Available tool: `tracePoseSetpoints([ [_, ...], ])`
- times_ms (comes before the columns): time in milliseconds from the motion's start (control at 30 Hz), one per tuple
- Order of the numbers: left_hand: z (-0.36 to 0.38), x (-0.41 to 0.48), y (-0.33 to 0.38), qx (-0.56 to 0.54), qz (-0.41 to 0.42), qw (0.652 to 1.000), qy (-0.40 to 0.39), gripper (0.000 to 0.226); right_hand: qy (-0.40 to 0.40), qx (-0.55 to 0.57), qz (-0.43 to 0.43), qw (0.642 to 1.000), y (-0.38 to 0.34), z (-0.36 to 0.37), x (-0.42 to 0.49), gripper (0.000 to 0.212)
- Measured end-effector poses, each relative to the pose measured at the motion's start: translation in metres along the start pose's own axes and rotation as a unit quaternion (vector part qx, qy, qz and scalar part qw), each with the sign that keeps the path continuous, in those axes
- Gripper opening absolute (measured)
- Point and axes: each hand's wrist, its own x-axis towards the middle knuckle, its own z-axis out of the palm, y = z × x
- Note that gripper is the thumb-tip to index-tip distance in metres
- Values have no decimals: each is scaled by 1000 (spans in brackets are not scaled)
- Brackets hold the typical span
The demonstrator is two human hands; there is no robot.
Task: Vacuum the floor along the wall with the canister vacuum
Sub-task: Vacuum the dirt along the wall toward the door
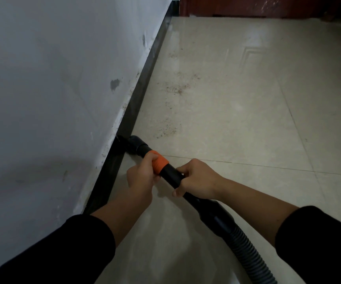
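Gripping the vacuum tube (171, 174), fingers of left hand (141, 177) curled round its orange band (162, 163), fingers of right hand (198, 179) curled round it behind at four o'clock; holding nozzle (134, 142) at the baseboard (145, 89).

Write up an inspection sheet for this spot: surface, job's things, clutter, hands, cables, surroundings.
Surface: pale glossy tiled floor, grout lines visible.
Job's things: black vacuum tube with an orange band; its nozzle sits at the foot of the baseboard. Canister not in view.
Clutter: brownish specks scattered on the floor near the baseboard, ahead of the nozzle.
Hands: left hand grips the vacuum tube at the orange band; right hand grips it just behind.
Cables: no cord seen; ribbed hose runs off the bottom edge.
Surroundings: scuffed pale wall on the left; red-brown door at the far end.
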Motion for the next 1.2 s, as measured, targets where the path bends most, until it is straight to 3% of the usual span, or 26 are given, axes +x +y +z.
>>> tracePoseSetpoints([
  [267,6,7,6,5,13,1000,-5,32,36,-15,-7,999,-3,1,6,18],
  [867,37,3,1,16,9,999,-27,27,87,-15,7,996,19,-12,-2,28],
  [1067,49,4,1,12,4,999,-47,34,105,-11,14,994,24,-18,-4,31],
  [1200,54,3,0,14,5,998,-58,32,114,-12,18,993,28,-19,-7,21],
])
